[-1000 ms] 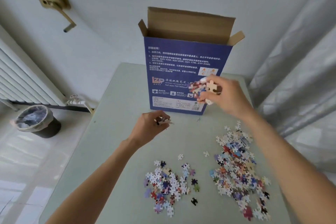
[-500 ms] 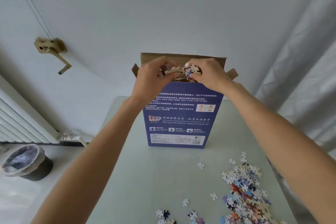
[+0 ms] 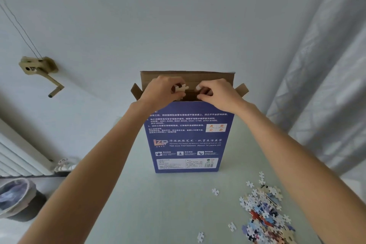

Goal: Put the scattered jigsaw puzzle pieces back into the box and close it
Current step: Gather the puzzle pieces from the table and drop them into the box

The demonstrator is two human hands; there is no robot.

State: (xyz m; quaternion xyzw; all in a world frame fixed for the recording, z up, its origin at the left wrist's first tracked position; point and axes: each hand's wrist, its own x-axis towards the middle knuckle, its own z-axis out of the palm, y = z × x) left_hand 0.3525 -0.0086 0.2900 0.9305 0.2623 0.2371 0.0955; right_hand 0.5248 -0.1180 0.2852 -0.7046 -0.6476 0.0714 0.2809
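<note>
Pieces are being dropped into the open puzzle box [image 3: 186, 136]: one puzzle piece [image 3: 181, 88] is pinched by the left hand [image 3: 164, 91]; the right hand [image 3: 214, 93] is curled, contents hidden. Next, the desk [image 3: 158, 204] heap [image 3: 265, 216] must be gathered.

Soft, even daylight fills the scene, cool and slightly bluish; the brightest area is the pale curtain [image 3: 326, 89] along the right side, suggesting light through it; shadows are faint, only a soft dark band beneath the box [image 3: 187, 136] on the desk [image 3: 158, 204]; no harsh glare; wide-angle distortion bends the radiator [image 3: 17, 156] and curtain at the edges; fine print on the box is slightly soft; corners look smeared.
</note>
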